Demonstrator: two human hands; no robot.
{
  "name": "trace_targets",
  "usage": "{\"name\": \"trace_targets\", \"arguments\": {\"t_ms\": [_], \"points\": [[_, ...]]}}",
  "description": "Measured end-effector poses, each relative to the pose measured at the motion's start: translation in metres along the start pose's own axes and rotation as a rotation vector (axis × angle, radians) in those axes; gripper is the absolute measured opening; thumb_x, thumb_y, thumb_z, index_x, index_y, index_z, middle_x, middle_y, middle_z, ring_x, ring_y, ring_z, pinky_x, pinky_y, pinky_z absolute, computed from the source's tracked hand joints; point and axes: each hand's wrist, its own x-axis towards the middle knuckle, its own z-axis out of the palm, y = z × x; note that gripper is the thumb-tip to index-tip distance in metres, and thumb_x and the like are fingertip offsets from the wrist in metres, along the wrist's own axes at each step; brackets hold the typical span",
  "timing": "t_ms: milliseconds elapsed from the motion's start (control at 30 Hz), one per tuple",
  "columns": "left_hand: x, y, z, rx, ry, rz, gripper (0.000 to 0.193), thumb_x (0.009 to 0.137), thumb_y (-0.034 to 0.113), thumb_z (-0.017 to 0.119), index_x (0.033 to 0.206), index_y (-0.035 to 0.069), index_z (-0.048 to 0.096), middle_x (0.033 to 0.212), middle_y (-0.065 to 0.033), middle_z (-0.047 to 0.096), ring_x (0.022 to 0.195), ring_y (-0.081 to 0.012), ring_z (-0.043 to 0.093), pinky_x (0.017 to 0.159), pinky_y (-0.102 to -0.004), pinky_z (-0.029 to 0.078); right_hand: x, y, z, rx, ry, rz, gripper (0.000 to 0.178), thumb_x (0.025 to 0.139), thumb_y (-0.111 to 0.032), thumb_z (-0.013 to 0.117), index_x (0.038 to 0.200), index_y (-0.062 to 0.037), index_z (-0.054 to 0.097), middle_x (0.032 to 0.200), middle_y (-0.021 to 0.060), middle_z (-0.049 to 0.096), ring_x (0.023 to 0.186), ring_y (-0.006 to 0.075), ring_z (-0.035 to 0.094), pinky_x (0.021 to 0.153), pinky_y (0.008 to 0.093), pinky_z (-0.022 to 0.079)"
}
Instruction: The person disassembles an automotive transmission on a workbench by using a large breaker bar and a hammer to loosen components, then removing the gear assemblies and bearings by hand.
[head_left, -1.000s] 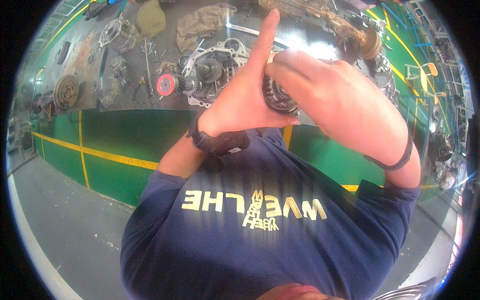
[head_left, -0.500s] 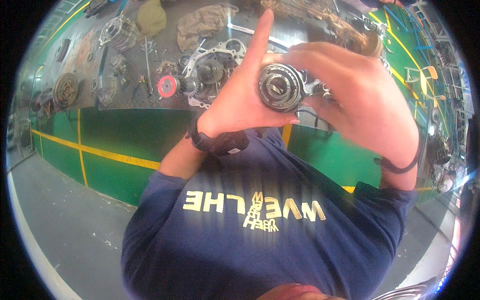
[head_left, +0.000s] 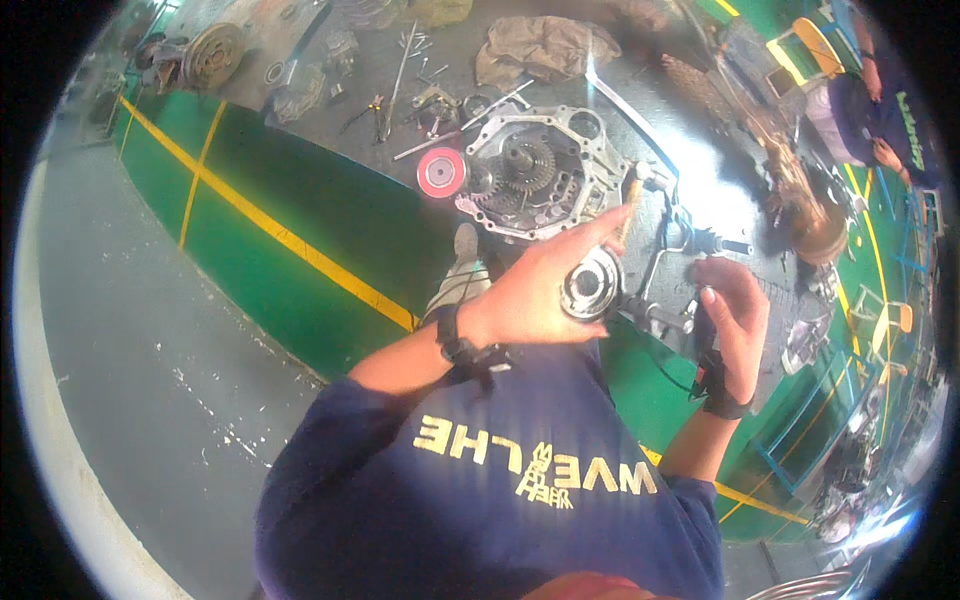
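The round metal bearing point(head_left: 592, 284) sits in the palm of the left hand point(head_left: 540, 295), whose fingers are stretched out nearly flat, so the part rests there cradled more than clamped. It looks like solid steel with a dark centre and a bright outer ring: likely heavy for its bulk, rigid, and probably slick with oil, so the safest hold would seem to be around the outer ring with fingers curled under it, not on the inner race. Just right of the bearing, the right hand point(head_left: 732, 325) is curled about a dark metal shafted part point(head_left: 668, 318); how tightly it grips I cannot tell. Beyond the bearing, farther from the person, an open gearbox housing point(head_left: 535, 170) lies on the grey floor with gears showing inside. A red disc point(head_left: 441, 171) lies just left of that housing, loose tools point(head_left: 400, 90) and a crumpled rag point(head_left: 545, 48) beyond it. A yellow line point(head_left: 290, 245) crosses the green floor left of the bearing. Another person point(head_left: 885, 110) works well off to the far right.
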Motion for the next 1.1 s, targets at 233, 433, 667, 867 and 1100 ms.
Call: {"name": "trace_targets", "arguments": {"t_ms": [233,433,667,867,1100], "points": [[-0.049,-0.034,-0.03,0.194,0.148,-0.017,0.09,0.063,0.017,0.094,0.144,0.007,0.055,0.133,-0.0146,0.064,0.127,-0.0311,0.061,0.108,-0.0406,0.047,0.086,0.011,0.081,-0.177,-0.163,0.001,0.041,0.084,-0.003,0.078,0.123,0.0009,0.066,0.114,0.0118,0.074,0.106,0.0189,0.07,0.089,0.0327,0.056],[-0.088,-0.039,-0.078,0.266,0.322,-0.15,0.08,0.062,0.018,0.095,0.133,0.005,0.061,0.133,-0.015,0.064,0.126,-0.0323,0.061,0.106,-0.0423,0.048,0.175,0.01,0.192,-0.541,-0.289,-0.551,0.049,0.075,-0.009,0.084,0.122,-0.0054,0.067,0.12,0.0121,0.069,0.102,0.0316,0.07,0.085,0.0379,0.057],[-0.118,-0.044,-0.121,0.239,0.457,-0.156,0.086,0.061,0.018,0.097,0.136,0.004,0.057,0.131,-0.013,0.066,0.117,-0.024,0.066,0.101,-0.0369,0.051,0.182,0.026,0.209,-0.616,-0.293,-0.637,0.05,0.072,-0.012,0.085,0.118,-0.0063,0.068,0.125,0.0105,0.065,0.114,0.0341,0.064,0.093,0.0429,0.055],[-0.123,-0.06,-0.128,0.314,0.4,-0.172,0.083,0.06,0.019,0.098,0.132,0.004,0.06,0.125,-0.0123,0.067,0.114,-0.0251,0.067,0.101,-0.038,0.05,0.176,0.034,0.212,-0.583,-0.247,-0.66,0.049,0.072,-0.011,0.085,0.118,-0.007,0.069,0.125,0.0119,0.067,0.113,0.0343,0.066,0.093,0.0418,0.056],[-0.084,-0.104,-0.119,0.144,-0.094,-0.065,0.08,0.065,0.013,0.092,0.138,0.011,0.059,0.136,-0.0118,0.062,0.127,-0.0325,0.06,0.106,-0.044,0.048,0.182,0.045,0.206,-0.561,-0.161,-0.778,0.046,0.072,-0.011,0.085,0.114,-0.0031,0.07,0.12,0.0131,0.071,0.111,0.0344,0.068,0.091,0.0415,0.056]]}}
